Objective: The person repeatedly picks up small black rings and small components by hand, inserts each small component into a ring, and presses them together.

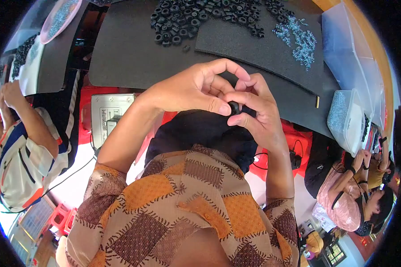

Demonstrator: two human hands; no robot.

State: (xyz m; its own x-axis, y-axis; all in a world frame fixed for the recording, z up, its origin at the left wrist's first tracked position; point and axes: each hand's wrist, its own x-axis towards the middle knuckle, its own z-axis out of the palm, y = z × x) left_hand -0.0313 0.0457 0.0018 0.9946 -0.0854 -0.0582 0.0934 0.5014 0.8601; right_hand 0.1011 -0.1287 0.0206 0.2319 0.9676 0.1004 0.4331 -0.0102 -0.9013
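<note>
Both hands meet in front of my body, just off the near edge of the table. A small round black part [234,108] is pinched between them. My left hand [194,86] is closed, its thumb tip pressed on the part and its fingers curled above. From the other side, the thumb and forefinger of my right hand [263,104] grip the same part. Fingers cover much of it, so its full shape is hidden. Beyond lies a heap of similar black ring-shaped parts [178,22], and to its right a spread of small silvery springs [304,46].
A dark foam mat [236,42] lies on the black tabletop [124,49]. On the right are a plastic bin of springs [343,118], a large clear box [343,40] and a small brass-coloured piece [317,102]. Co-workers sit left [26,155] and right [343,191].
</note>
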